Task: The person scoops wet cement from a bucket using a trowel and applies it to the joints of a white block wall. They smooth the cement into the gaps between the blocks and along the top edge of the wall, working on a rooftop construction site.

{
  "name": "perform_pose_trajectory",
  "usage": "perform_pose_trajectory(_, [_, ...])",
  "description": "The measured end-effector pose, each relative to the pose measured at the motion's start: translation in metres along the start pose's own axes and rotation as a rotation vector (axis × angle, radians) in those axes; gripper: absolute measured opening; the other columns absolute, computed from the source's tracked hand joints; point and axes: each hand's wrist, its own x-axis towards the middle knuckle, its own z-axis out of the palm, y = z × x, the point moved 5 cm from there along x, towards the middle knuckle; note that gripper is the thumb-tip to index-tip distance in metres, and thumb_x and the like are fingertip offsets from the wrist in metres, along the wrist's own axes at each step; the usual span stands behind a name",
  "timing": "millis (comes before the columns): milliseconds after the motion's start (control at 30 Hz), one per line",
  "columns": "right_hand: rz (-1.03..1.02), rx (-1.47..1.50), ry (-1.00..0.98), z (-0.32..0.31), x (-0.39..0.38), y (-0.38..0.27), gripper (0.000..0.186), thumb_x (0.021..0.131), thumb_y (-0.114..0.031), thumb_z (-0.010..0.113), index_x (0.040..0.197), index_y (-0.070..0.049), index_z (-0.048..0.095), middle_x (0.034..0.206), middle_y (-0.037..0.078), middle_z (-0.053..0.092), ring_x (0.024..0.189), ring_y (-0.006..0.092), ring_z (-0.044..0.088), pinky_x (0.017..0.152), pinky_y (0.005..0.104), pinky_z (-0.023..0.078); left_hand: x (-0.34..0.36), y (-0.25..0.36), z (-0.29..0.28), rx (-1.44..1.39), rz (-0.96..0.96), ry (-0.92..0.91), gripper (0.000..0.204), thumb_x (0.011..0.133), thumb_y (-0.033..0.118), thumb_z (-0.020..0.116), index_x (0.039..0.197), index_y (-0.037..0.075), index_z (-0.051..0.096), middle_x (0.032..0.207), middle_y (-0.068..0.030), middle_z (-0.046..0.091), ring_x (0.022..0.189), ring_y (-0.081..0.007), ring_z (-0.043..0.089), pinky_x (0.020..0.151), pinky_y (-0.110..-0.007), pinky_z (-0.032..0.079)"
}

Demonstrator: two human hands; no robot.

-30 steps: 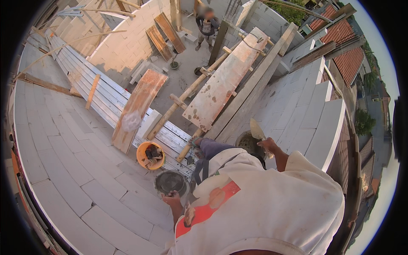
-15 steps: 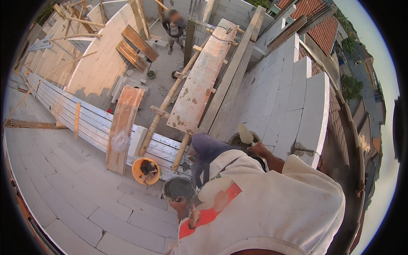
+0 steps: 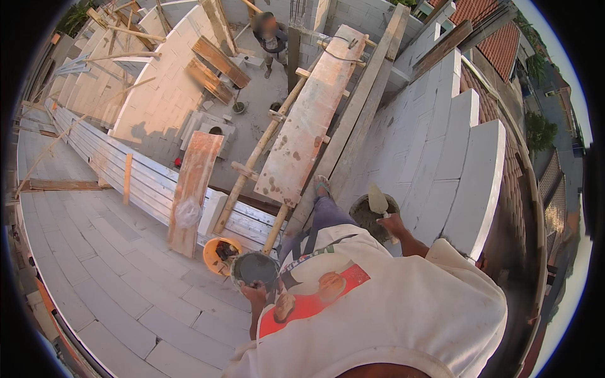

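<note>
Low in the view, left of my shirt, my left hand (image 3: 254, 293) is closed on the near rim of a dark bucket (image 3: 233, 271) with smooth grey contents. Farther right, my right hand (image 3: 393, 225) grips a trowel (image 3: 377, 199), its pale blade pointing away from me. Below the blade is a second dark bucket (image 3: 396, 206) with grey mortar inside. Whether my right hand also bears that bucket cannot be made out. My foot (image 3: 322, 185) is on the long plank, at the near end of a stained board.
A mortar-spotted board (image 3: 305, 126) lies on a pole frame (image 3: 259, 154), beside long planks (image 3: 353, 120). An orange bucket (image 3: 213, 259) touches the left bucket. Another board (image 3: 192, 189) leans over metal sheeting (image 3: 148, 183). Block walls (image 3: 435, 151) stand right; a person (image 3: 270, 41) is below.
My foot has come into sight on the plank. The left bucket has shifted left and now partly covers the orange bucket. More of the right bucket shows beneath the trowel.
</note>
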Motion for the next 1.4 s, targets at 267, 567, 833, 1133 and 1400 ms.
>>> perform_pose_trajectory(267, [0.1,0.05,0.013,-0.004,0.053,0.038,0.061,0.073,-0.046,0.08,0.098,0.009,0.07,0.096,0.025,0.072,0.093,0.0386,0.07,0.081,0.0456,0.054,-0.03,0.019,0.091,0.075,0.034,-0.027,0.045,0.093,0.053,0.061,0.079,0.016,0.04,0.068,0.0017,0.037,0.068,-0.0171,0.042,0.069,-0.038,0.042])
perform_pose_trajectory(567, [0.157,0.156,0.058,-0.008,0.091,0.049,0.062,0.069,-0.05,0.08,0.087,0.009,0.072,0.088,0.028,0.072,0.084,0.04,0.072,0.075,0.047,0.055,-0.042,0.011,0.23,0.237,0.045,-0.151,0.041,0.094,0.051,0.06,0.077,0.02,0.04,0.063,0.0049,0.032,0.061,-0.0146,0.036,0.062,-0.033,0.039])
perform_pose_trajectory(833, [0.227,0.277,0.096,-0.031,0.097,0.048,0.06,0.069,-0.047,0.08,0.091,0.008,0.073,0.096,0.03,0.072,0.093,0.0409,0.072,0.083,0.0469,0.056,-0.06,-0.045,0.383,0.416,0.012,-0.278,0.04,0.095,0.049,0.06,0.074,0.021,0.04,0.061,0.0062,0.032,0.056,-0.011,0.035,0.056,-0.026,0.035])
perform_pose_trajectory(1133, [0.306,0.374,0.095,-0.065,0.104,0.038,0.064,0.065,-0.049,0.083,0.094,0.007,0.073,0.102,0.028,0.072,0.098,0.0395,0.071,0.086,0.0452,0.056,-0.09,-0.128,0.522,0.692,0.042,-0.385,0.04,0.096,0.047,0.06,0.073,0.022,0.04,0.061,0.0058,0.033,0.055,-0.0121,0.035,0.06,-0.029,0.038])
perform_pose_trajectory(1400, [0.309,0.418,0.172,-0.065,0.147,0.044,0.058,0.069,-0.049,0.08,0.092,0.004,0.073,0.1,0.028,0.072,0.093,0.0397,0.071,0.076,0.0465,0.053,-0.107,-0.186,0.634,0.877,0.114,-0.399,0.035,0.094,0.043,0.063,0.076,0.021,0.042,0.064,0.0046,0.036,0.058,-0.0139,0.037,0.071,-0.035,0.04])
